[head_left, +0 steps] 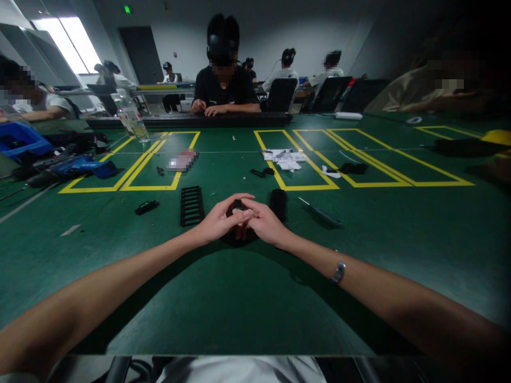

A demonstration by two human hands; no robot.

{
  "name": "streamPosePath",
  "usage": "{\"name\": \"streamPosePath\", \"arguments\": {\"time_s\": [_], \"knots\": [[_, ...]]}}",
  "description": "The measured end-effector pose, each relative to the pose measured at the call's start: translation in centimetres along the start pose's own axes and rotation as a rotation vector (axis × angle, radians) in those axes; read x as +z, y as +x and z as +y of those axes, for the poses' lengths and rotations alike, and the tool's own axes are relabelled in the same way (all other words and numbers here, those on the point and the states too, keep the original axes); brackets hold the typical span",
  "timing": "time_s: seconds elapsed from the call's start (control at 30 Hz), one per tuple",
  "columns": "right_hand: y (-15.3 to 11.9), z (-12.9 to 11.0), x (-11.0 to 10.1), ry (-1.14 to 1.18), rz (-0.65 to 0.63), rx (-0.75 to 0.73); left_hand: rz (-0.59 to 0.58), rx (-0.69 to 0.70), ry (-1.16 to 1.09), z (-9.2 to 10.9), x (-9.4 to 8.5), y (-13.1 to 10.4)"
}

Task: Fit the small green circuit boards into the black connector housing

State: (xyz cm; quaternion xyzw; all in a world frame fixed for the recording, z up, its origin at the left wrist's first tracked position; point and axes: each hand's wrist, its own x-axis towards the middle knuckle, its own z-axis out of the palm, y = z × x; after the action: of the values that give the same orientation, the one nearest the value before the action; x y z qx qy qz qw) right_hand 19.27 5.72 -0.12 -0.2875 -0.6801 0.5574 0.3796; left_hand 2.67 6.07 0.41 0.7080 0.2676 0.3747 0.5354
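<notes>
My left hand (219, 219) and my right hand (266, 222) meet above the green table, fingertips and thumbs together. Between them shows a small dark thing (238, 204), mostly covered by the fingers; its kind I cannot make out. Just left of my left hand lies a black slotted plastic frame (191, 206). A black block-shaped part (278, 204) is close behind my right hand. Further right rests a screwdriver (322, 214) with a thin metal shaft. A small black part (146, 207) lies left of the slotted frame.
Yellow tape (231, 187) marks rectangles across the table (191, 298). Crumpled white paper (285, 158), a clear bottle (138, 125) and a blue power tool (85, 166) lie beyond my hands. A co-worker (225, 88) sits opposite, behind a long black bar (179, 122).
</notes>
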Motion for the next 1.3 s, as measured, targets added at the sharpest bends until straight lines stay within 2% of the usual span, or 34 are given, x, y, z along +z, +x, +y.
{"name": "streamPosePath", "arguments": {"time_s": [0.57,0.73,0.97,1.3], "knots": [[0.1,0.4,-0.1,0.024,0.0,-0.018,0.039,-0.013,0.064,-0.1,0.1,0.0],[0.1,0.8,-0.3,0.124,0.02,-0.022,-0.02,0.015,-0.052,-0.5,0.3,-0.4],[0.0,1.3,-0.6,0.224,0.043,0.048,-0.077,0.042,-0.044,-1.2,0.0,0.0],[0.0,1.5,-0.5,0.177,0.041,0.02,-0.01,0.143,0.111,-0.9,-0.1,0.1]]}}
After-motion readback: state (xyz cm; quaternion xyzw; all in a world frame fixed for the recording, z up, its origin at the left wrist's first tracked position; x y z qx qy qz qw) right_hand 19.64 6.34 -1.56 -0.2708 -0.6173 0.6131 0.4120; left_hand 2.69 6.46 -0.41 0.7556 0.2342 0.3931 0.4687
